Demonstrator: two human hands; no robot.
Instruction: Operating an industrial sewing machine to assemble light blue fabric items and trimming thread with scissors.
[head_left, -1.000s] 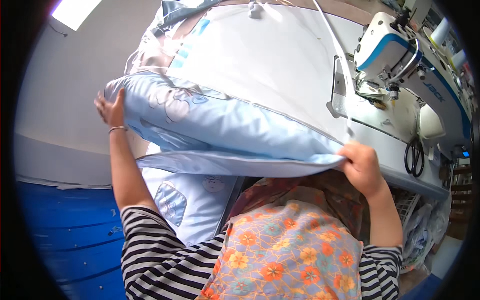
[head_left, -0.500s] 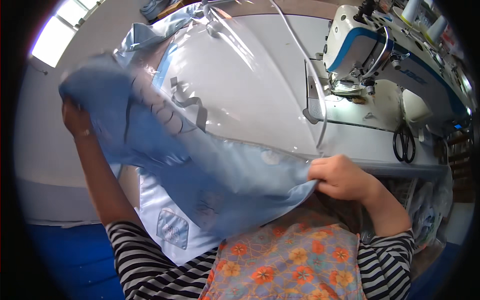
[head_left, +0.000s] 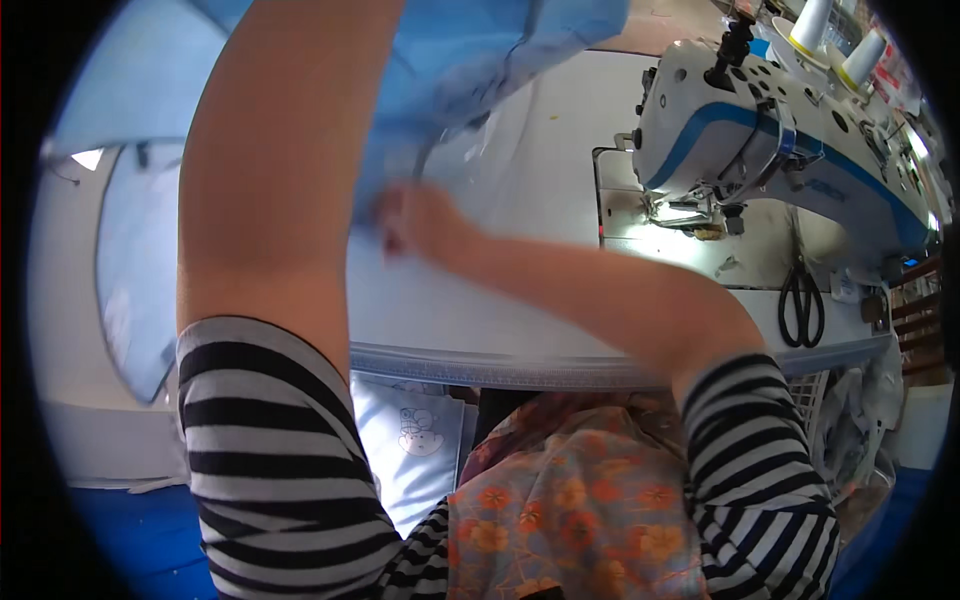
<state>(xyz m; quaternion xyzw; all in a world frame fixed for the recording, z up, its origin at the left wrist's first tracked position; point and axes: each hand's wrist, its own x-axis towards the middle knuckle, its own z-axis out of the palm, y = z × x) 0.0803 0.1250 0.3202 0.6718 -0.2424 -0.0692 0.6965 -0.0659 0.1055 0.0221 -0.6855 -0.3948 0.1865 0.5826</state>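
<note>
Light-blue satin cloth [head_left: 460,50] with dark line drawings hangs raised across the top and upper left. My left forearm [head_left: 285,150] reaches straight up in front of it, and the left hand is beyond the upper edge. Over the left part of the table, my right hand [head_left: 415,222] is closed at the cloth's lower edge, smeared by motion. Another stretch of pale-blue cloth [head_left: 140,270] hangs down left of my left arm. Below the table edge lies a pale satin piece [head_left: 405,430] with a small printed cartoon, partly covered by my sleeve.
A white and blue sewing machine [head_left: 720,140] stands on the white table [head_left: 540,180] at right, its needle area lit. Black scissors [head_left: 801,305] lie near the front edge. Thread cones [head_left: 812,25] stand behind. Plastic bags [head_left: 855,410] hang at lower right.
My left arm has swung up, taking its hand out of the picture. My right hand has moved left across the table. The blue cloth has lifted away from my lap toward the upper left.
</note>
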